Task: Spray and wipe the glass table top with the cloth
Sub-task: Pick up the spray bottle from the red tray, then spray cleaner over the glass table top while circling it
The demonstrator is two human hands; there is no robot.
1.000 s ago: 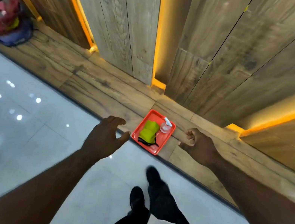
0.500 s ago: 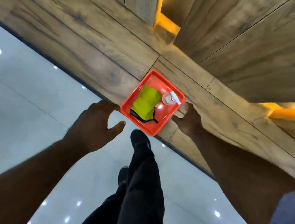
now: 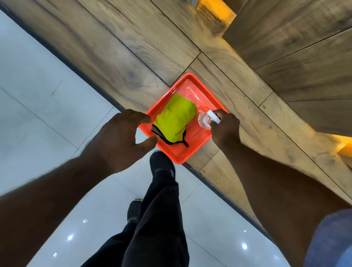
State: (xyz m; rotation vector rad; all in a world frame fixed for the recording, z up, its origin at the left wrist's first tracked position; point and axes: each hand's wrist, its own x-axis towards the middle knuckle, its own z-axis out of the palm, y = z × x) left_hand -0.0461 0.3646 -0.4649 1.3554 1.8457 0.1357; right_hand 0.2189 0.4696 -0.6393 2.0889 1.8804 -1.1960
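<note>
An orange tray [image 3: 180, 156] lies on the wooden floor strip, straight below me. In it sits a folded yellow-green cloth [image 3: 175, 118] with a dark edge. Beside the cloth stands a clear spray bottle [image 3: 204, 118] with a white nozzle. My right hand [image 3: 226, 130] is at the bottle, fingers curled against its head; the grip itself is partly hidden. My left hand [image 3: 119, 140] hovers over the tray's near-left corner, fingers spread, holding nothing. No glass table top is in view.
Glossy white floor tiles [image 3: 22, 106] fill the left and bottom. Wood-panelled walls [image 3: 304, 38] with amber light strips rise beyond the tray. My legs in dark trousers and shoes [image 3: 162, 166] stand just in front of the tray.
I have bent closer to the tray. My right hand moved from beside the tray onto the spray bottle. My left hand came forward over the tray's near corner.
</note>
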